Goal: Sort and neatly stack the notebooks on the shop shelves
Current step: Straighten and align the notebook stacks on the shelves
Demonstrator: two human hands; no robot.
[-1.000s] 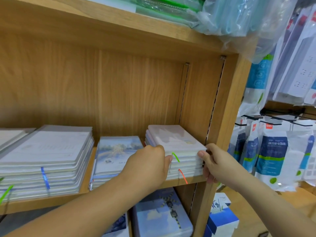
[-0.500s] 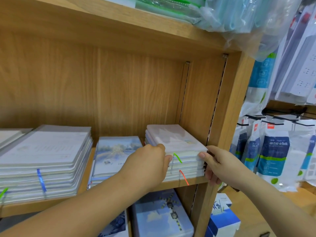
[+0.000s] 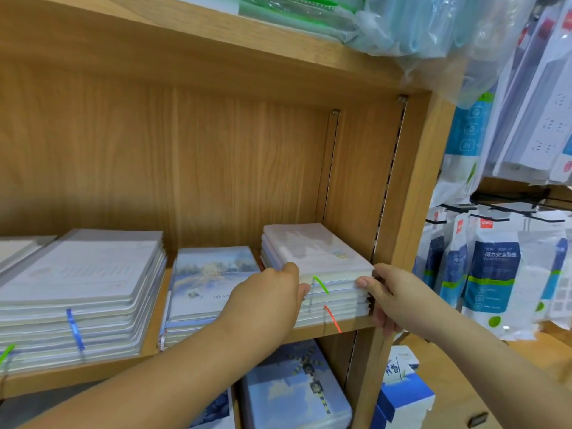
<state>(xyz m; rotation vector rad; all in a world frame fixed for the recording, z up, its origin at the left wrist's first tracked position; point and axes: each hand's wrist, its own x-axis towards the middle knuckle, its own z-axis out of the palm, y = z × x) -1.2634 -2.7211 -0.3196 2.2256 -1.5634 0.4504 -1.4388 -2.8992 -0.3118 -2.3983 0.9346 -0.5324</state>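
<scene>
The notebook stack (image 3: 315,261) lies flat at the right end of the wooden shelf (image 3: 309,331), beside the side panel (image 3: 411,187). Its long axis runs front to back, angled slightly left at the rear. Page edges face me. My left hand (image 3: 266,301) clamps the front-left corner, thumb on the front edge. My right hand (image 3: 393,292) clamps the front-right corner, thumb forward, fingers curled downward.
</scene>
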